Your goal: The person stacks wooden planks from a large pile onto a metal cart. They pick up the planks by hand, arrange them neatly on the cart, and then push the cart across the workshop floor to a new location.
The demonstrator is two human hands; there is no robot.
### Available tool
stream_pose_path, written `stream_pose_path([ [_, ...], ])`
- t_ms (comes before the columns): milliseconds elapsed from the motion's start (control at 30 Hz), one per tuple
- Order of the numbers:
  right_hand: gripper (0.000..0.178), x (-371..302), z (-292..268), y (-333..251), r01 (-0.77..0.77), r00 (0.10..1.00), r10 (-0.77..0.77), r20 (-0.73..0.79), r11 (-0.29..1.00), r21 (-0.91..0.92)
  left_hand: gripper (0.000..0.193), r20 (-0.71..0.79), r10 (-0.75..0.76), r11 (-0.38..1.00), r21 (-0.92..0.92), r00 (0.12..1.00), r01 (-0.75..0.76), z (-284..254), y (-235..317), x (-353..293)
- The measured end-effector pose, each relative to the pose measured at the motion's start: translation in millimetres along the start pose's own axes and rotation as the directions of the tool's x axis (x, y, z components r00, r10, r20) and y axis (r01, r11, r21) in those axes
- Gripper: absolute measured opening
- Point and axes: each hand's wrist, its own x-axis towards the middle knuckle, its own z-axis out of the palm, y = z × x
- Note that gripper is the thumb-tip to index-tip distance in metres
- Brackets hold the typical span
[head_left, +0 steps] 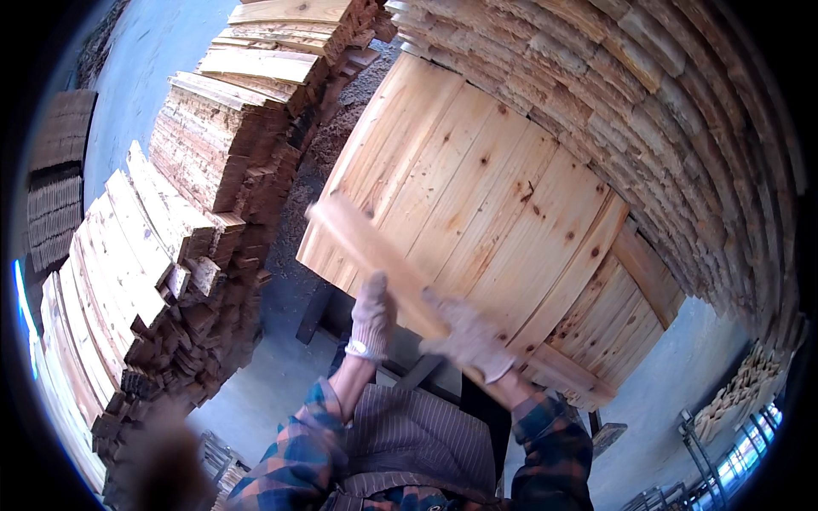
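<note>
We find the loose board (402, 281) right at the fingers, its long axis running aslant: one end reaches beyond the left fingertips, away and to the left, while the other passes beneath the right palm and back toward the body. The gloved left hand (372, 317) is the nearer to the far end, set against the board's left edge; the gloved right hand (473, 334) lies across the part closer to us, coming in from the other edge. We see the right fingers bent over the wood, pinching it against the palm side, though blur softens their outline. The left fingers look pressed together and point away from us; whether they clasp the board underneath, we cannot tell. Beyond the fingers and to their right spreads a layer of pale, knotty planks (477, 187), lying side by side; the loose board slants over its near left part, and we cannot judge whether the two touch. Right of the right fingers, a crosswise strip (643, 277) borders shorter pieces. Well to the left of the left fingers rises a stepped stack of cut boards (200, 149), and past the far side of the planks a tall, rough-ended stack (613, 94) curves round to the right. Just left of the left wrist we see grey floor (281, 370), and between the forearms a striped apron (417, 434).
</note>
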Motion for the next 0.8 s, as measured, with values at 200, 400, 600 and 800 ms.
stream_pose_path([
  [200, 0.081, 143.8, -166.7, -3.2, -0.284, 0.958, 0.092, -0.272, 0.454, -0.845, 0.079, 0.249, 0.655, -0.089, 0.963, 0.714, -0.254, 2.0, 37.1, 163.0],
  [400, 0.075, 200.6, -165.6, 64.9, -0.431, 0.900, 0.210, -0.383, 0.567, -0.702, 0.075, 0.314, 0.478, -0.306, 0.935, 0.820, -0.180, 7.5, 14.1, 166.2],
  [600, 0.067, 214.5, -169.4, 59.2, -0.355, 0.932, 0.116, -0.343, 0.478, -0.803, 0.074, 0.342, 0.504, -0.269, 0.935, 0.793, -0.232, 4.9, 28.0, 172.8],
  [800, 0.076, 232.8, -150.7, 40.0, -0.528, 0.846, 0.342, -0.410, 0.421, -0.737, 0.078, 0.263, 0.287, -0.098, 0.965, 0.921, -0.245, -2.4, 43.2, 163.7],
])
